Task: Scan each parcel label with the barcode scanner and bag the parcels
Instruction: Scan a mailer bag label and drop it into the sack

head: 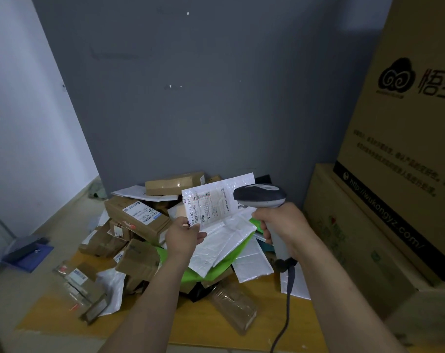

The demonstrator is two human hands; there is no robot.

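Fingers, left hand (182, 236): thumb (199, 235) on top and the other fingers underneath, pinched on the lower left corner of a white bubble mailer (229, 184).
Fingers, right hand (280, 225): curled (266, 235) tight round the grip of the barcode scanner (260, 196); cannot tell whether the trigger is pressed.
Held parcel: the mailer is lifted clear above the heap and tilted up toward the camera, with its label (208, 207) facing the viewer.
Scanner: its head is just beside the mailer's right edge and level with the label, nose turned toward it; no scan line shows on the paper.
Cable (287, 301): hangs from the base of the grip down past the right forearm.
Stock below: a pile of parcels (140, 225), brown boxes and white mailers, lies loose on the floor (216, 327) against the grey wall.
Green sheet (216, 266): partly buried under the mailers; it may be a bag, but that cannot be told.
Surround: tall cardboard cartons (394, 149) stacked at the right.
Step in hand: scanning, judged from the pose; this parcel is presented and not yet bagged.
Done: nothing visibly bagged.
Left: this scan, then likely most of the pile, scan and bag each.
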